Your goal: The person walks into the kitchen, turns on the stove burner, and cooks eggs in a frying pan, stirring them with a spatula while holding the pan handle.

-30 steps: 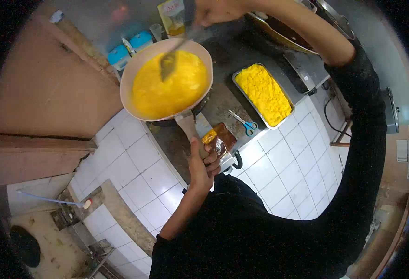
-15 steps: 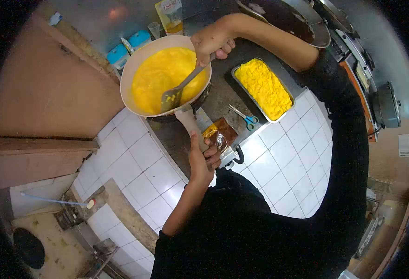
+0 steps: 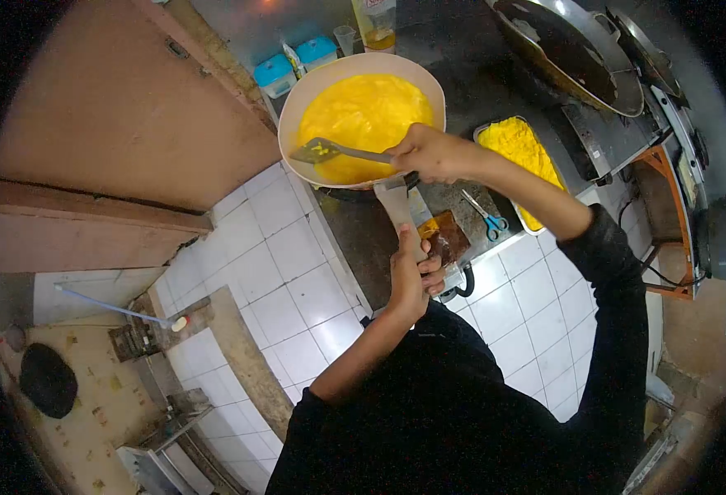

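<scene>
A light-coloured frying pan (image 3: 291, 124) holds a yellow egg mixture (image 3: 367, 115) that looks partly runny. My left hand (image 3: 412, 276) is wrapped round the pan's handle (image 3: 393, 202). In my right hand (image 3: 434, 154) is a grey spatula (image 3: 354, 154), its slotted blade at the near left side of the pan, bearing small yellow bits. Beyond my right forearm, partly covered by it, a metal tray (image 3: 479, 129) is filled with cooked-looking yellow scrambled egg (image 3: 519, 150).
Blue-handled scissors (image 3: 491, 221) and a brown packet (image 3: 448, 238) lie near the counter's front edge. Blue-lidded containers (image 3: 317, 51), a clear cup (image 3: 345, 37) and a pouch (image 3: 377, 29) stand behind the pan. A large dark wok (image 3: 561, 54) sits at the back right.
The spatula has swung to the pan's near left side, and my right hand has come lower, toward the handle. The camera view has shifted. My left hand keeps its grip.
</scene>
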Action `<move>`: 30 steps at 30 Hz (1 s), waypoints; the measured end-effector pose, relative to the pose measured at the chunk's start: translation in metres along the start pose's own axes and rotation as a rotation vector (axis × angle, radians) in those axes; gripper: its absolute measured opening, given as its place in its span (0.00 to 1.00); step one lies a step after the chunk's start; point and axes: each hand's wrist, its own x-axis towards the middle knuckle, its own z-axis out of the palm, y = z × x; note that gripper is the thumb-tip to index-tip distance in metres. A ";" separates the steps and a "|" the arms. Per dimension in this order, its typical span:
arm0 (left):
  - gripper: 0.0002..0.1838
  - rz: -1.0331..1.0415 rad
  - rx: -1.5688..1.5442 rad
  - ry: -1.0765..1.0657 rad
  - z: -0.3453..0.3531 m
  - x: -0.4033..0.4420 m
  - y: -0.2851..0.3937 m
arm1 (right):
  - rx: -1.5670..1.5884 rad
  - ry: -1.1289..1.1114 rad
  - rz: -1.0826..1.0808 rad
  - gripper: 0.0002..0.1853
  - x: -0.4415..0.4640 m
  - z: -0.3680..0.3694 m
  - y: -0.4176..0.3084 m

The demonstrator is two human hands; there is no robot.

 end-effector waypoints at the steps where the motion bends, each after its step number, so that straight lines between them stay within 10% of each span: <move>1: 0.23 -0.005 0.010 0.030 0.001 -0.001 0.001 | -0.020 0.101 -0.016 0.15 0.000 0.010 -0.010; 16: 0.24 -0.010 -0.029 -0.046 -0.010 0.006 -0.002 | -0.930 0.389 -0.521 0.08 0.028 -0.065 -0.007; 18: 0.24 -0.024 -0.023 -0.058 -0.011 0.006 -0.001 | -0.554 0.377 -0.021 0.12 -0.002 -0.077 -0.043; 30: 0.25 -0.003 0.039 0.062 0.007 -0.005 0.002 | -0.524 0.721 0.161 0.13 0.039 -0.038 0.006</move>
